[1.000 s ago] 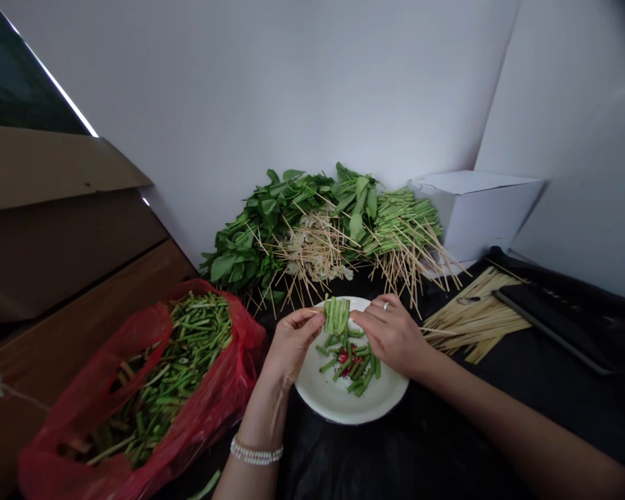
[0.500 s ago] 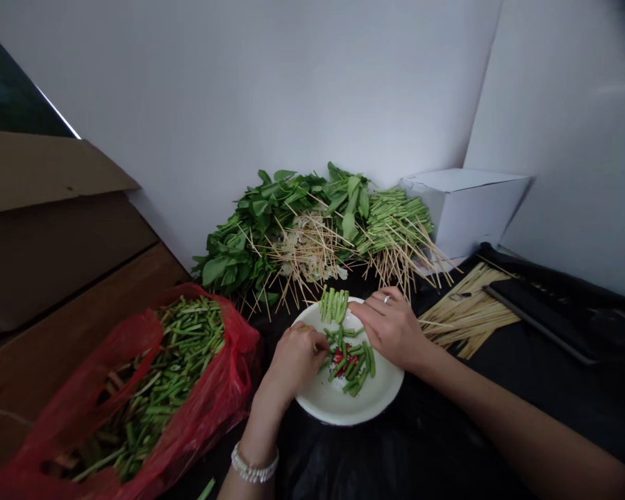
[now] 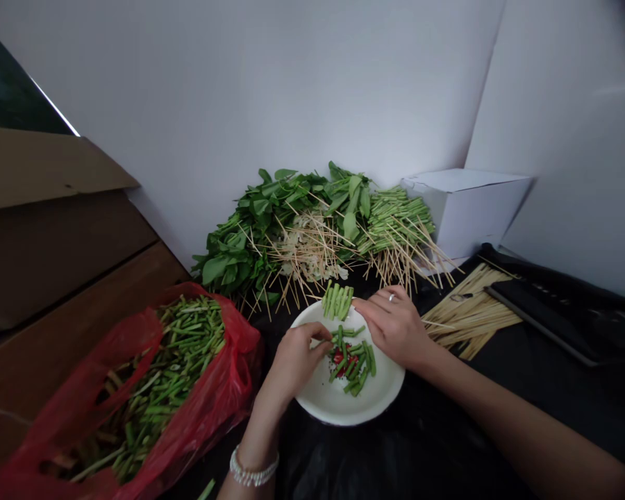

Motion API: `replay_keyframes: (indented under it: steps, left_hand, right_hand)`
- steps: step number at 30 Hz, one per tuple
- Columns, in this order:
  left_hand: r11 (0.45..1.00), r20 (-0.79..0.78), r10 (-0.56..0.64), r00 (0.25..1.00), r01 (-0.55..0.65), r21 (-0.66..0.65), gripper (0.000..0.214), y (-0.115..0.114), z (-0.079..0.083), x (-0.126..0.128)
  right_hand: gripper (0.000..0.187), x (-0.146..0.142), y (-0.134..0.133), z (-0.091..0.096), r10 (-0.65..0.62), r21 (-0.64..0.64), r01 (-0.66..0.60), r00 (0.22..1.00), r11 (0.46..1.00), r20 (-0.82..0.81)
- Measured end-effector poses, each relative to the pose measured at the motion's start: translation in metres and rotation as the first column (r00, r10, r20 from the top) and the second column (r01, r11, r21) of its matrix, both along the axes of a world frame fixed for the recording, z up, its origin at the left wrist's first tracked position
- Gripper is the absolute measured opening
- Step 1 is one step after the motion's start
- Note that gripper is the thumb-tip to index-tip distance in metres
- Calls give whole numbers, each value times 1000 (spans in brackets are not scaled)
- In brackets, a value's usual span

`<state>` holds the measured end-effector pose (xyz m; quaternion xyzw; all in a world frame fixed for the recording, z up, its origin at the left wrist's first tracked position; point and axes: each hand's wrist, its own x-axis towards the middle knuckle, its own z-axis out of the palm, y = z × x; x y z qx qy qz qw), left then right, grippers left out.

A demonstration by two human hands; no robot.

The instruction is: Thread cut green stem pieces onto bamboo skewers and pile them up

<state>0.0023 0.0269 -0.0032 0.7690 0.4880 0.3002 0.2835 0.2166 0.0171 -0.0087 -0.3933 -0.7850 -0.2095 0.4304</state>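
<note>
A white bowl [image 3: 382, 403] stands in front of me with cut green stem pieces [image 3: 362, 368] and something red at its bottom. My right hand [image 3: 396, 326] is closed around a skewer [image 3: 437, 323], whose bare end sticks out to the right. A row of green stem pieces [image 3: 337, 300] sits side by side on it, over the bowl's far rim. My left hand [image 3: 303, 355] reaches over the bowl's left side, thumb and fingertips pinched beside the loose pieces. What lies between those fingertips is hidden.
A red plastic bag [image 3: 239, 347] full of cut stems lies at left, near a cardboard box [image 3: 52, 229]. Behind the bowl are leafy greens [image 3: 223, 257] and finished skewers [image 3: 396, 222]. Loose bamboo sticks [image 3: 469, 319] and a white box [image 3: 473, 208] are at right.
My left hand has lifted slightly from the stem pieces, its fingertips moving up and a little right. The skewer in my right hand has shifted slightly right and up.
</note>
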Motion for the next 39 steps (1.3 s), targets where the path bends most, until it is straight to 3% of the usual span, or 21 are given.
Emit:
replay_keyframes:
  steps: [2, 5, 8, 11, 16, 39]
  left_hand:
    - [994, 295, 56, 954, -27, -103, 5, 6, 0, -2]
    - [962, 646, 228, 728, -67, -264, 15, 13, 0, -6]
    - [912, 809, 379, 449, -33, -409, 22, 17, 2, -11]
    - [876, 845, 441, 303, 58, -479, 22, 17, 7, -12]
    - [862, 854, 448, 265, 125, -491, 16, 15, 11, -11]
    - [884, 871, 397, 290, 133, -448, 23, 15, 8, -11]
  right_hand:
    - [26, 1, 0, 0, 17, -3, -17, 999, 1000, -30]
    - [25, 1, 0, -2, 35, 2, -35, 998, 999, -44]
    - [26, 0, 0, -4, 41, 23, -40, 999, 999, -18]
    - [26, -2, 0, -5, 32, 30, -32, 999, 999, 18]
    - [28, -4, -1, -5, 24, 16, -25, 999, 1000, 39]
    - [27, -5, -1, -7, 26, 16, -27, 999, 1000, 45]
